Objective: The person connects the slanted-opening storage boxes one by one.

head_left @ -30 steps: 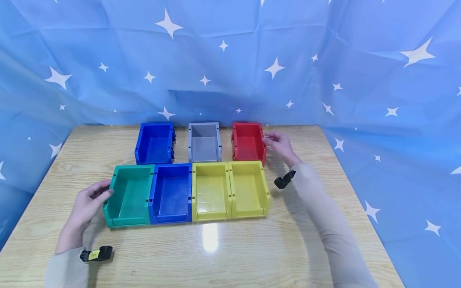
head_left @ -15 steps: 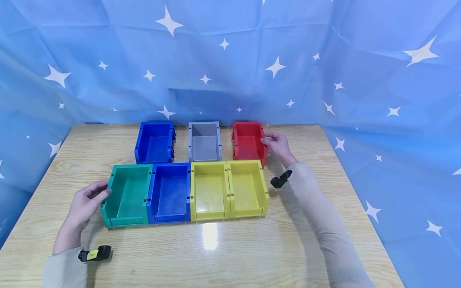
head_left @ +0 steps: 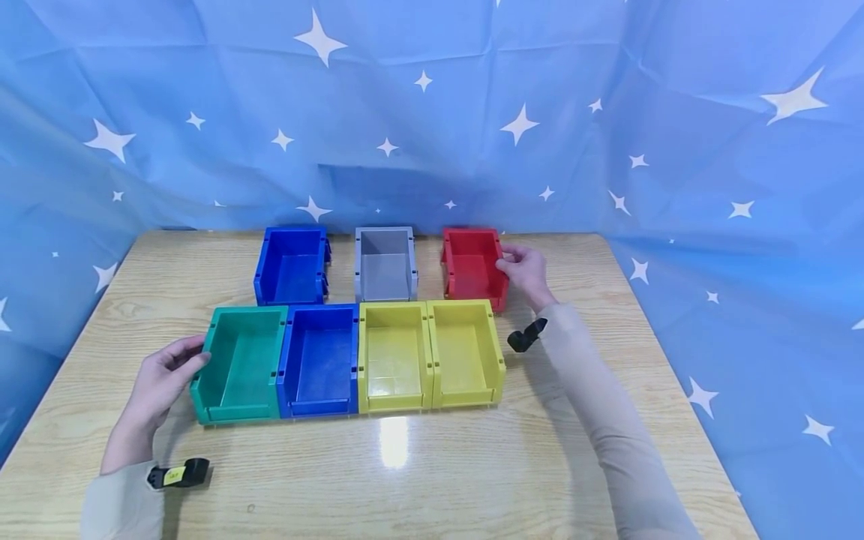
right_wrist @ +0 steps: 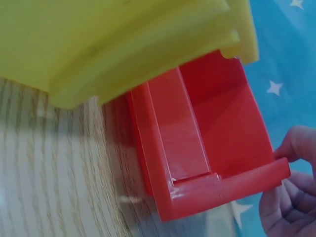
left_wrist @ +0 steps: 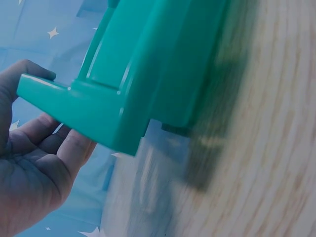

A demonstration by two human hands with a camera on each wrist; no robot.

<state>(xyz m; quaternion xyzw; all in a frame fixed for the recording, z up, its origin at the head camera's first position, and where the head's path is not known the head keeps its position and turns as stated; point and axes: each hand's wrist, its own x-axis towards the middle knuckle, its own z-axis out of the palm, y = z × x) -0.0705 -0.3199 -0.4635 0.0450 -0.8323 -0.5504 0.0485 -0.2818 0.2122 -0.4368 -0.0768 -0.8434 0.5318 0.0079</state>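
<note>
A green storage bin (head_left: 246,360) forms the left end of the front row. My left hand (head_left: 162,386) grips its left wall, and the left wrist view shows thumb and fingers on either side of the green bin's wall (left_wrist: 74,103). At the back right stands a red storage bin (head_left: 472,266). Its right wall is pinched by my right hand (head_left: 526,274); in the right wrist view the thumb and fingers close around the red bin's edge (right_wrist: 256,180).
Beside the green bin sit a blue bin (head_left: 324,356) and two yellow bins, one (head_left: 394,356) left of the other (head_left: 462,352). Another blue bin (head_left: 293,270) and a grey bin (head_left: 385,270) stand behind, near the starred blue cloth (head_left: 405,172). All rest on a wooden table (head_left: 439,472).
The red bin has shifted slightly right with my right hand, away from the grey bin. My left hand still holds the green bin, with little change there.
</note>
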